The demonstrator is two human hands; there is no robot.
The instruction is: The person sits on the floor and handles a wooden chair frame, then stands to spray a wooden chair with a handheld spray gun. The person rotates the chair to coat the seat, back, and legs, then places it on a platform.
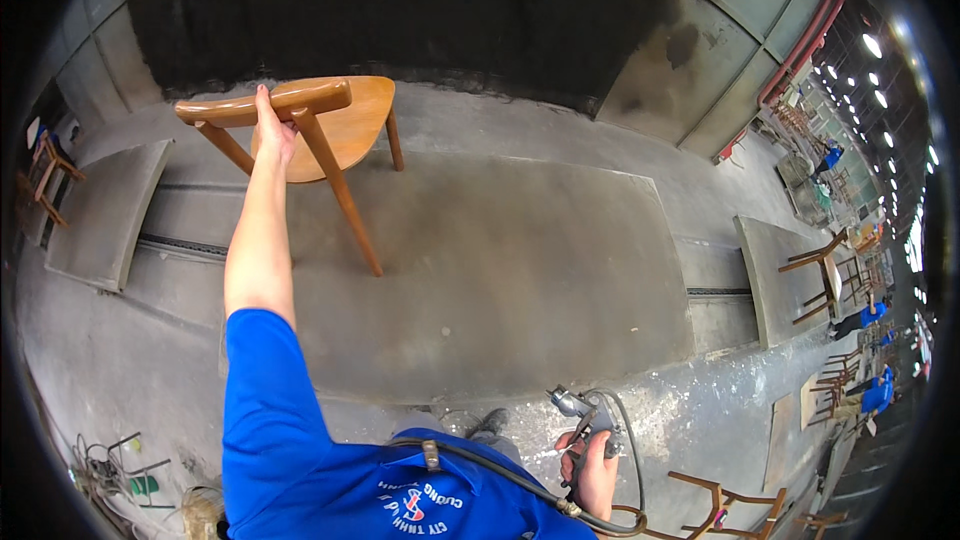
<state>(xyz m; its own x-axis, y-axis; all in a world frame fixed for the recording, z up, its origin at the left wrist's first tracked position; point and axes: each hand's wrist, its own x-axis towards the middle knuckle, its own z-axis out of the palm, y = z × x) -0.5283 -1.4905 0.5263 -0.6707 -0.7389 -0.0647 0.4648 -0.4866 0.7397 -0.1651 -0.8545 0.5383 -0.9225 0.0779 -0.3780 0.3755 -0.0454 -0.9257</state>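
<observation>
Over the grey board [520, 280], at its far left part, is the wooden chair [345, 135]; the left hand [274, 135] grasps its backrest [222, 112]. The right hand [597, 472] holds the spray gun [570, 402]. The step seems chair positioning; next move calls for steady hold.

Blackened wall [420, 15], red pipes [817, 32] (bent), ceiling lights [872, 45]

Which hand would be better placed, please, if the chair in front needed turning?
The left hand, I'd judge: it grips the backrest rail of the wooden chair, while the right hand holds a spray gun low by the body, apart from the chair.
</observation>
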